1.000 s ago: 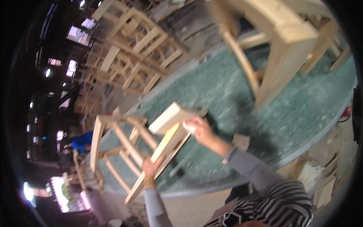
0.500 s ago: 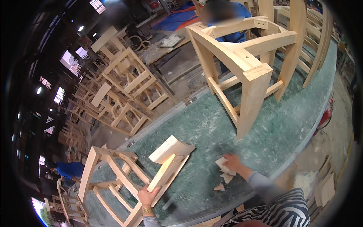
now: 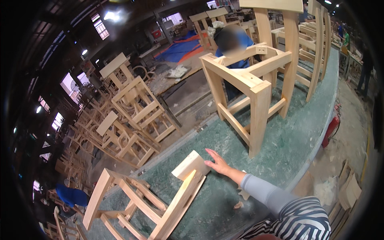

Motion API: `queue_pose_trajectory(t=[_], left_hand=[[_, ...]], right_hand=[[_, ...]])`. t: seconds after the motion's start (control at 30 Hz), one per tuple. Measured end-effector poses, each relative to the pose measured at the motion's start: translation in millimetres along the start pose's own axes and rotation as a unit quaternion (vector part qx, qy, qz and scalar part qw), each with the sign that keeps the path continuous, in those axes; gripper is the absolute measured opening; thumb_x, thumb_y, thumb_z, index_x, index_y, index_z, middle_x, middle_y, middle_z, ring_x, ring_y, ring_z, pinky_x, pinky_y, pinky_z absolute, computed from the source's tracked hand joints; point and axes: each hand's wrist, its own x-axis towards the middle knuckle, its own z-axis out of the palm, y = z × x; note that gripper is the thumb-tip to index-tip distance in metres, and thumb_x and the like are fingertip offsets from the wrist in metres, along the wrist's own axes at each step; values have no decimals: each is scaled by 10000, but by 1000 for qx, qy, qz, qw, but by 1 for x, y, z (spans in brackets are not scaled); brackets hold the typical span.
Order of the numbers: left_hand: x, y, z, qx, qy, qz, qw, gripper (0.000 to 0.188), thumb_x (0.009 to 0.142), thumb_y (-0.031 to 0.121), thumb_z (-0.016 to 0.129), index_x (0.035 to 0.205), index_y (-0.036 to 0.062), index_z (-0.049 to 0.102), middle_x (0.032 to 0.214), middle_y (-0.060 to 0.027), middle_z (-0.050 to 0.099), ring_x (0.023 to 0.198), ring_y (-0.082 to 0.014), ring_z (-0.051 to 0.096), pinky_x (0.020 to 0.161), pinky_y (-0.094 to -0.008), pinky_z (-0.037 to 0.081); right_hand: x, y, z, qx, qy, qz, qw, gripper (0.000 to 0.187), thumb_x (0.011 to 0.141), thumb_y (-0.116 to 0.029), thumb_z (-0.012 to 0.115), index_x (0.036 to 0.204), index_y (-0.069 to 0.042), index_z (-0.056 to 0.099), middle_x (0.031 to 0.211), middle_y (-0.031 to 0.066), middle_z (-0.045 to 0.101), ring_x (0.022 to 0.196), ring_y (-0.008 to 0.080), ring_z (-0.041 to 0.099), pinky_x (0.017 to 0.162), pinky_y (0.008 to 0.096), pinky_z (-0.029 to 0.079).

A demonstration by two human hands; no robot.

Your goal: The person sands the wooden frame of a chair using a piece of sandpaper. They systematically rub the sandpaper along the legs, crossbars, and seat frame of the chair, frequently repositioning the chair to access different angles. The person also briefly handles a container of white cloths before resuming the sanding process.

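An unfinished pale wood chair frame lies tipped over on the green worktop in front of me. Its broad curved top rail points away from me. My right hand is at the right end of that rail, fingers spread, with nothing in the grasp; whether the fingertips touch the wood I cannot tell. Beneath my right forearm, partly hidden by it, lies a pale torn piece of sandpaper, with a small crumpled scrap beside it. My left hand is out of view.
A second chair frame stands upright on the worktop, with more frames behind it. Across the bench a person in blue bends down. Stacked chair frames fill the left. A red fire extinguisher stands beyond the right edge.
My right hand has let go of the sandpaper and moved up and left to the top rail. My left hand, earlier gripping the chair frame, has left the view. The view has shifted.
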Motion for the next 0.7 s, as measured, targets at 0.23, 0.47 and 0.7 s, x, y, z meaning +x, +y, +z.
queue_pose_trajectory(t=[0.23, 0.47, 0.7], left_hand=[[10, 6, 49, -445, -3, -467, 764, 758, 676, 513, 752, 1219, 37, 523, 1306, -233, 449, 1214, -405, 424, 997, -509, 354], [-10, 11, 77, -553, 86, -515, 649, 812, 688, 553, 726, 1268, 45, 473, 1344, -223, 413, 1242, -405, 395, 1020, -520, 332], [-20, 6, 93, -603, 178, -515, 583, 865, 700, 592, 701, 1316, 53, 422, 1382, -213, 376, 1270, -404, 366, 1043, -530, 310]], right_hand=[[4, 8, 30, 8, -62, 57, 996, 645, 915, -482, 502, 1396, -66, 393, 1381, 197, 455, 1285, 336, 428, 1059, 391, 341], [19, 24, 42, 26, -45, 50, 997, 542, 935, -487, 462, 1210, -27, 546, 1158, 209, 608, 1085, 351, 580, 897, 390, 447], [23, 36, 51, 35, -4, -51, 998, 507, 946, -477, 443, 1147, -28, 567, 1002, 202, 650, 967, 364, 627, 809, 398, 480]])
